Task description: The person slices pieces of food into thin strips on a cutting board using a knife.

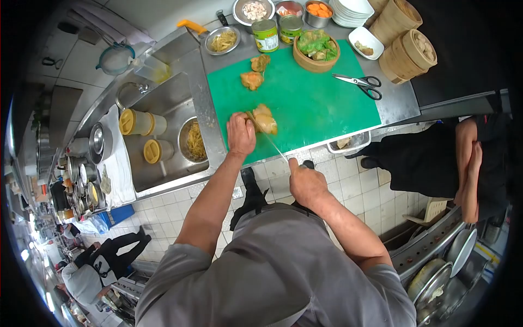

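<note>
On the green cutting board (305, 109) lies a glossy golden-brown piece of meat that looks like chicken (265, 117). My left hand (241, 133) holds its left side with curled fingers. A kitchen knife (279, 150) is gripped in my right hand (308, 183) at the board's front edge, its narrow blade angled up and left toward the chicken. The blade's tip is close to my left fingers; whether it touches the chicken, I cannot tell. Farther back on the board rest two smaller browned pieces (252, 80) (260, 62).
Scissors (359, 81) and a bamboo steamer of lettuce (317, 61) are on the board. Behind stand green cans (266, 37), bowls and stacked white dishes (348, 13). A sink (163, 177) is left. One person with crossed arms (468, 163) stands right; another (90, 272) is far left.
</note>
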Tool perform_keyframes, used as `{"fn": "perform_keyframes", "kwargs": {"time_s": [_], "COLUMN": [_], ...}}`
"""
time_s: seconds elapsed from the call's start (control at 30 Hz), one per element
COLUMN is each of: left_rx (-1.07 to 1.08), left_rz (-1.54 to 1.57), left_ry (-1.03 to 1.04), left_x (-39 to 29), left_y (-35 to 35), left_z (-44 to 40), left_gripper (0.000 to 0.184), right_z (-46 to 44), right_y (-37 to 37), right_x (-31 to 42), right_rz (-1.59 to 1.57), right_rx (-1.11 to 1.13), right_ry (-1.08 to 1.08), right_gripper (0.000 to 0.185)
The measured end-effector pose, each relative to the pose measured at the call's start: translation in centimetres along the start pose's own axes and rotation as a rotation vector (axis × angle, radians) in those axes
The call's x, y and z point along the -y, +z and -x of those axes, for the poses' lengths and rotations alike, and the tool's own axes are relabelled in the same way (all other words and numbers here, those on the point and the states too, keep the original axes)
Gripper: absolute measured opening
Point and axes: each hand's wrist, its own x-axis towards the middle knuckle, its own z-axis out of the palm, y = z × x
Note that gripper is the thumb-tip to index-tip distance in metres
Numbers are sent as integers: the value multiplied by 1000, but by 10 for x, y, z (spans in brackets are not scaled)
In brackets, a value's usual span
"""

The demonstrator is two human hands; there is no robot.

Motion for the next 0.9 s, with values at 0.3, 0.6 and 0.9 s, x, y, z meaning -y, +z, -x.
{"fn": "perform_keyframes", "kwargs": {"time_s": [0.3,0.6,0.9], "left_rx": [3,-8,34], "left_rz": [-4,-25,-153], "left_ry": [-10,-3,38], "left_x": [-4,0,-5], "left_y": [-2,1,-3], "left_z": [-2,-1,-3], "left_gripper": [19,18,22], "right_z": [-18,-21,-69], "right_y": [24,24,38], "right_x": [-2,-2,-2], "right_rz": [-15,-86,-110], "right_rx": [-10,43,106], "right_ry": [-8,40,70], "right_gripper": [30,36,32]}}
